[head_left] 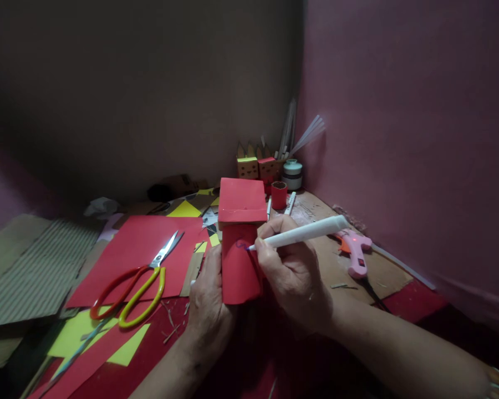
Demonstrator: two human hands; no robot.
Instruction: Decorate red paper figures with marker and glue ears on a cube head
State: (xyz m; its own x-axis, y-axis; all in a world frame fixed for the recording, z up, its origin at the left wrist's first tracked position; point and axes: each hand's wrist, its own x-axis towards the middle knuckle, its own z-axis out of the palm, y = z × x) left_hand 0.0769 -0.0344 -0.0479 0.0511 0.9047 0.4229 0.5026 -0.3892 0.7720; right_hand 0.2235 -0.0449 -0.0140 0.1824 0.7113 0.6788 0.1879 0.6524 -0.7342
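A red paper-covered cardboard figure (241,271), with a box-like top on a rounded body, stands upright in front of me. My left hand (210,293) grips its body from the left side, the fingertips partly hidden behind it. Between the thumb and fingers of my right hand (291,271) is a white marker (305,230). The marker's tip touches the front of the red body, beside a small dark purple curved line (241,243).
Scissors (143,282) with red and yellow handles lie on red paper (120,244) at left, near corrugated cardboard (37,266). A pink glue gun (356,252) rests at right. Behind are a small red cup (279,197), a jar (292,176) and box figures (248,168).
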